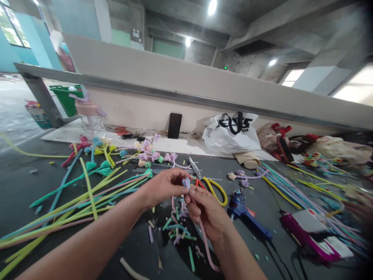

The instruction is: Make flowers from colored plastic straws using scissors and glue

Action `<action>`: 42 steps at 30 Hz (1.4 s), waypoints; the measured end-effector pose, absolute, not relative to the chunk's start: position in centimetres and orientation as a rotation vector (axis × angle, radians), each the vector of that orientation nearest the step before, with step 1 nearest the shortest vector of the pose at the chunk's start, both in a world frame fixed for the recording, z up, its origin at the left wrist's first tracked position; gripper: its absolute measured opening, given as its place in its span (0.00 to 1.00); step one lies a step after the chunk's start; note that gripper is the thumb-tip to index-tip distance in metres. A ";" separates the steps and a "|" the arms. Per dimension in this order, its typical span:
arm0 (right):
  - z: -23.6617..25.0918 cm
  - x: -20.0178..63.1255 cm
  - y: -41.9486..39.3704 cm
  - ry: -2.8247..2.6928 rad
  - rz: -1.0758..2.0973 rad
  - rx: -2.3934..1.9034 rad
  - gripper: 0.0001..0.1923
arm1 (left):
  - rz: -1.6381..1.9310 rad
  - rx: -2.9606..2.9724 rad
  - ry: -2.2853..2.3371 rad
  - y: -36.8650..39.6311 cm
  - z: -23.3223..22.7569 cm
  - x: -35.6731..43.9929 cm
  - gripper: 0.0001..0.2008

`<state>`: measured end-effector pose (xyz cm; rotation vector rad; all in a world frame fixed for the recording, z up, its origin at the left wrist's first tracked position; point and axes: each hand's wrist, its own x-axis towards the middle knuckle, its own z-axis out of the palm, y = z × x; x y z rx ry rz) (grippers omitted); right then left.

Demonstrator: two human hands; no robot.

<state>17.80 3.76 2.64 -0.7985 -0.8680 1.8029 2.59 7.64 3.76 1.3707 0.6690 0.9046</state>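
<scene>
My left hand (170, 186) pinches a small bundle of short blue and lilac pipe cleaner pieces (186, 182) between thumb and fingers. Against the base of that bundle, my right hand (205, 208) is closed on a long pink pipe cleaner (206, 245), whose free end curves down towards me. Fingers hide where stem and bundle meet. Just beyond my right hand lie scissors (215, 190) with yellow and red handles. A blue glue gun (249, 217) rests to the right. Beneath my hands are scattered cut pipe cleaner pieces (177, 229).
Long pipe cleaners (72, 210) and fuzzy flowers (145, 149) spread over the left side. More stems (279, 186) lie right, near a magenta-and-white box (314, 237) and cables. Along the back stand a lidded cup (91, 116), a phone (175, 125) and a white bag (231, 136).
</scene>
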 end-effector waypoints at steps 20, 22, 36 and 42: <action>2.6 17.4 3.7 -0.889 1.825 -0.840 0.06 | 0.789 1.438 0.670 8.3 4.0 1.4 0.11; 2.6 17.3 3.6 -0.901 1.822 -0.846 0.06 | 0.789 1.466 0.658 8.3 3.9 1.4 0.09; 2.0 17.4 4.2 -0.700 1.775 -0.924 0.10 | 0.804 1.517 0.653 8.8 3.0 1.6 0.08; 1.7 17.5 4.3 -0.705 1.741 -0.934 0.10 | 0.803 1.420 0.675 8.5 3.5 1.5 0.10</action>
